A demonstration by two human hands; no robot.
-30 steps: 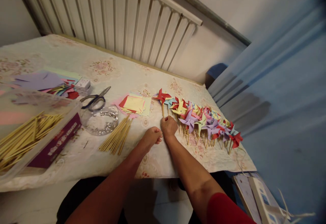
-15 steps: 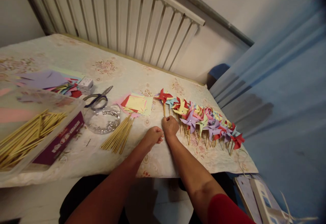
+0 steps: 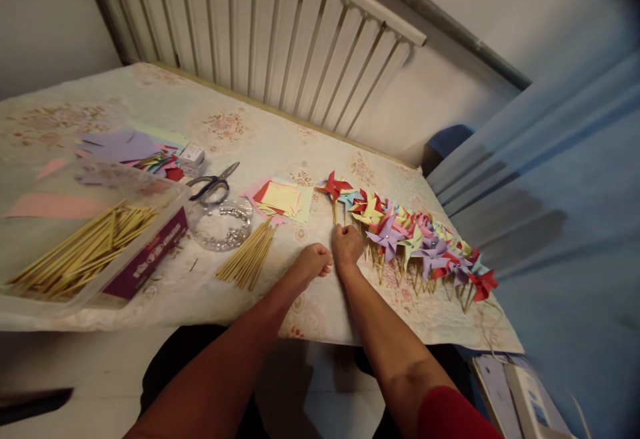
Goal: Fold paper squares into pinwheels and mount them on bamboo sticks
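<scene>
My right hand (image 3: 349, 246) is closed around the thin stick of a red paper pinwheel (image 3: 335, 186), whose head lies just beyond my fingers. Left of it, my left hand (image 3: 315, 262) has its fingers curled in, close beside the right; whatever may be inside is hidden. To the right spreads a crowded row of finished pinwheels (image 3: 387, 238) in purple, yellow, green, red and blue, their sticks toward me. A fan of bare sticks (image 3: 247, 256) rests left of my left hand. Beyond the fan is a pile of paper squares (image 3: 281, 198), pale yellow on top.
A clear round dish (image 3: 220, 226) holds small shiny pieces. Behind it lie scissors (image 3: 213, 186), near a small white box (image 3: 192, 156) and coloured paper sheets (image 3: 117, 145). A clear plastic bin (image 3: 183, 200) of sticks occupies the left. A radiator (image 3: 260, 39) and blue curtain (image 3: 575, 179) border the table.
The whole scene has shifted right in the picture as the camera turned slightly left. Both hands keep nearly the same pose, the right still on the pinwheel stick.
</scene>
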